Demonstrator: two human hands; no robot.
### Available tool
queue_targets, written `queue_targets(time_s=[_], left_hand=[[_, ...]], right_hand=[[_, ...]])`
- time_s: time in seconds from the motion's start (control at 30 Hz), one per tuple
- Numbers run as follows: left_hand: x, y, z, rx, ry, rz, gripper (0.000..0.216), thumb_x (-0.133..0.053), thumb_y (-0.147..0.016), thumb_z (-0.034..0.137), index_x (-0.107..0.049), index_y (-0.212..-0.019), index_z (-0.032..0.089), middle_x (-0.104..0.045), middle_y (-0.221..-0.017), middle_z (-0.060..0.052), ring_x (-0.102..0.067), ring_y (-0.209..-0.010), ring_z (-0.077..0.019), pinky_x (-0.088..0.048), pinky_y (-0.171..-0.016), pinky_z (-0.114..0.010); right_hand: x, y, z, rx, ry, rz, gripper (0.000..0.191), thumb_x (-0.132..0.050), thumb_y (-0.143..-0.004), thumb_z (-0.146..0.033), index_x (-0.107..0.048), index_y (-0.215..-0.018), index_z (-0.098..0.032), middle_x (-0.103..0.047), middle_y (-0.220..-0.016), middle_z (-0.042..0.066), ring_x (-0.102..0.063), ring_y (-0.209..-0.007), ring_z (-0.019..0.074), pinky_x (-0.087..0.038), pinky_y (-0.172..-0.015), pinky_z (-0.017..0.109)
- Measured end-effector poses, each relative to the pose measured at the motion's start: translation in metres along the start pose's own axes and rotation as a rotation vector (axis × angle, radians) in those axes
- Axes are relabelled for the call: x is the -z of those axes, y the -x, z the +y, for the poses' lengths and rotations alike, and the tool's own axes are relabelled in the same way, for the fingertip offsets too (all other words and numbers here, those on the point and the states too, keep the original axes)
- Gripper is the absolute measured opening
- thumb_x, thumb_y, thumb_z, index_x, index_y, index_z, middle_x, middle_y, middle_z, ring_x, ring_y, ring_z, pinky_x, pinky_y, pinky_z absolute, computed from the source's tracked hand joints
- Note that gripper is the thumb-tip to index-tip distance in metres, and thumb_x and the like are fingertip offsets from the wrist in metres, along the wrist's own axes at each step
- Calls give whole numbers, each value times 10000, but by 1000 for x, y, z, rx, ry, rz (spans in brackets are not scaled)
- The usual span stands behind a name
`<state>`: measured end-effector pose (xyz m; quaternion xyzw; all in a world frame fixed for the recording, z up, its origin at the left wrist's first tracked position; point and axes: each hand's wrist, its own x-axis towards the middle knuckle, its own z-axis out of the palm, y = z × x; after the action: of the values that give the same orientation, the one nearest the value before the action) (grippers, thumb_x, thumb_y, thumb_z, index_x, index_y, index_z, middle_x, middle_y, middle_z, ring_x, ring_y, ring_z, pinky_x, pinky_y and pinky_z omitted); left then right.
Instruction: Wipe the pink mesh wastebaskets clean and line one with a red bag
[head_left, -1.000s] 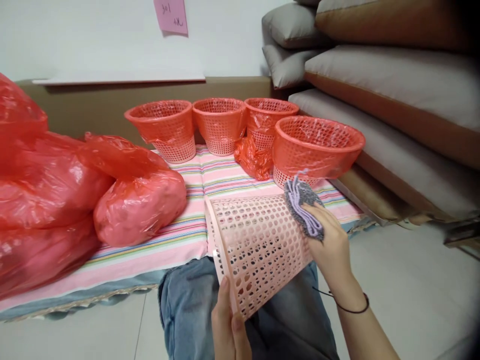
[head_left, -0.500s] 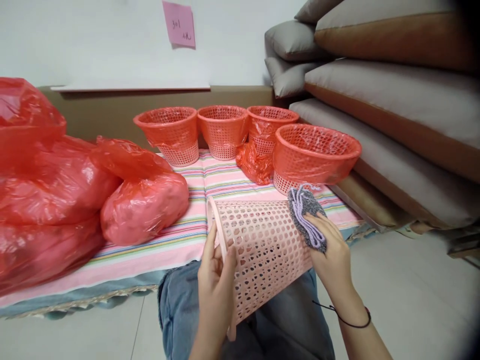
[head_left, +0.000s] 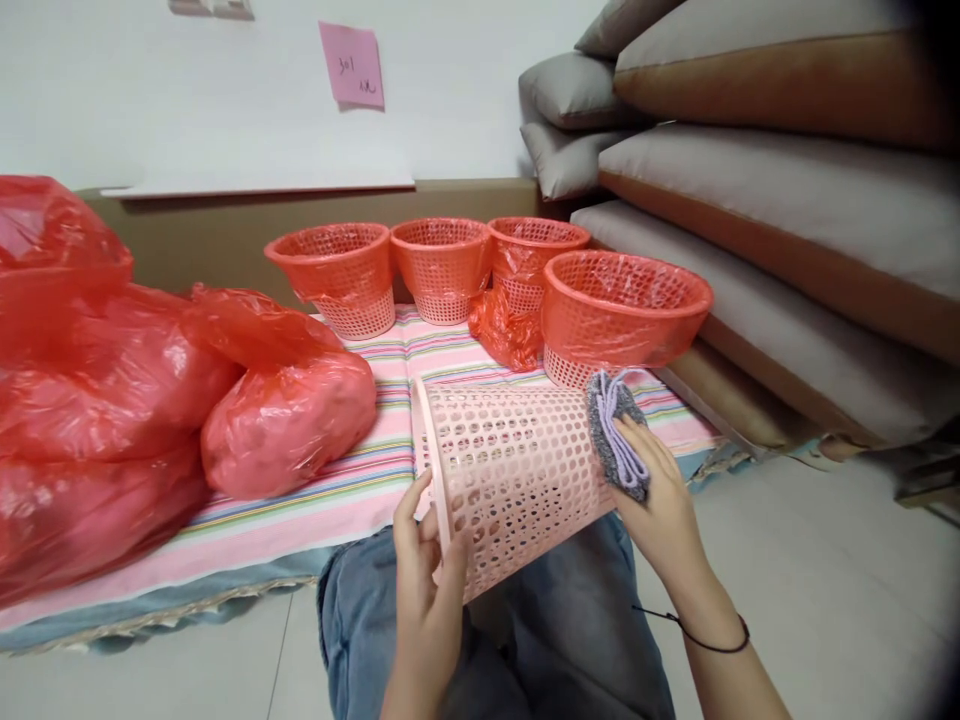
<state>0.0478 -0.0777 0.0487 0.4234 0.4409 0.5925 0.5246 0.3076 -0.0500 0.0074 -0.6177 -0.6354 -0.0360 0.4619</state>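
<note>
A pale pink perforated plastic basket lies tilted on its side above my lap, its rim toward the left and its base toward the right. My left hand grips the rim, thumb outside and fingers reaching inside. Against the base end, my right hand presses a folded grey cloth with lilac trim. The cloth covers part of the base, so that end is partly hidden. A dark cord bracelet is around my right wrist.
Several similar baskets lined with red plastic bags stand on the striped sheet. Bulging red plastic bags lie at left. Grey and brown cushions are stacked at right. A pink note is on the wall.
The basket has turned slightly and its rim sits a little higher. My right hand and the cloth have shifted slightly right around the base end. My left hand keeps its hold.
</note>
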Motion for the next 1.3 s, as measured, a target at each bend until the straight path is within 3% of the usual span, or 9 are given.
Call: queue_targets(time_s=[0.17, 0.3, 0.43, 0.6, 0.8, 0.87, 0.97, 1.17, 1.3], left_hand=[[2, -28, 17, -212, -347, -1, 504, -564, -967, 434, -413, -1429, 300, -493, -1516, -91, -550, -1319, -241, -451, -1093, -415], [-9, -44, 24, -394, -616, 68, 583, -558, -965, 390, -366, -1503, 276, -384, -1598, -116, -406, -1443, -286, -375, -1157, -478], [-12, -51, 21, -583, -776, 20, 624, -529, -985, 287, -290, -1562, 285, -306, -1651, -90, -268, -1528, -250, -241, -1242, -464], [-7, -52, 17, -592, -732, -16, 531, -417, -1032, 239, -327, -1553, 286, -288, -1662, -60, -249, -1536, -179, -195, -1264, -395], [-3, -46, 17, -609, -772, 34, 482, -384, -1043, 226, -403, -1521, 281, -389, -1616, -32, -326, -1496, -119, -234, -1240, -281], [-1, -44, 17, -594, -781, 42, 488, -375, -1046, 226, -393, -1530, 291, -385, -1619, -22, -331, -1494, -120, -233, -1243, -286], [0, -42, 17, -556, -740, 39, 485, -372, -1049, 233, -399, -1527, 315, -376, -1625, -2, -334, -1496, -128, -242, -1246, -298], [-5, -39, 17, -506, -639, 47, 465, -394, -1049, 244, -440, -1500, 346, -375, -1623, 27, -326, -1502, -138, -275, -1239, -297], [-5, -35, 16, -492, -597, 49, 459, -398, -1050, 244, -456, -1485, 378, -391, -1614, 45, -345, -1492, -133, -261, -1243, -289]], right_hand=[[5, -9, -9, 73, 109, 32, 592, -708, -844, -521, -599, -1321, -188, -605, -1359, 161, -535, -1300, 351, -409, -1122, 595], [4, -10, -8, 104, 68, 0, 506, -633, -917, -392, -582, -1364, -160, -595, -1394, 161, -505, -1365, 314, -410, -1153, 552], [2, -7, -4, -20, -80, 21, 442, -592, -952, -348, -603, -1367, -196, -606, -1405, 117, -488, -1395, 291, -385, -1176, 560], [2, -5, -13, -112, -212, 23, 412, -546, -985, -352, -585, -1391, -292, -578, -1446, 63, -438, -1433, 291, -348, -1170, 625], [-11, 3, -85, 256, -147, -230, 566, -564, -951, -328, -431, -1498, -267, -424, -1576, 44, -275, -1516, 291, -221, -1225, 608], [-18, 8, -108, 347, -101, -259, 621, -567, -931, -347, -398, -1512, -207, -373, -1603, 70, -217, -1532, 309, -193, -1234, 586], [-24, 13, -127, 359, -37, -233, 676, -587, -902, -387, -397, -1508, -157, -354, -1600, 107, -200, -1527, 334, -202, -1230, 563], [-23, 8, -120, 348, -49, -178, 587, -519, -919, -286, -439, -1494, -198, -402, -1541, 119, -292, -1490, 329, -296, -1191, 572], [-15, -4, -91, 370, -48, -183, 536, -504, -928, -276, -487, -1459, -207, -392, -1572, 133, -294, -1492, 367, -351, -1146, 628]])
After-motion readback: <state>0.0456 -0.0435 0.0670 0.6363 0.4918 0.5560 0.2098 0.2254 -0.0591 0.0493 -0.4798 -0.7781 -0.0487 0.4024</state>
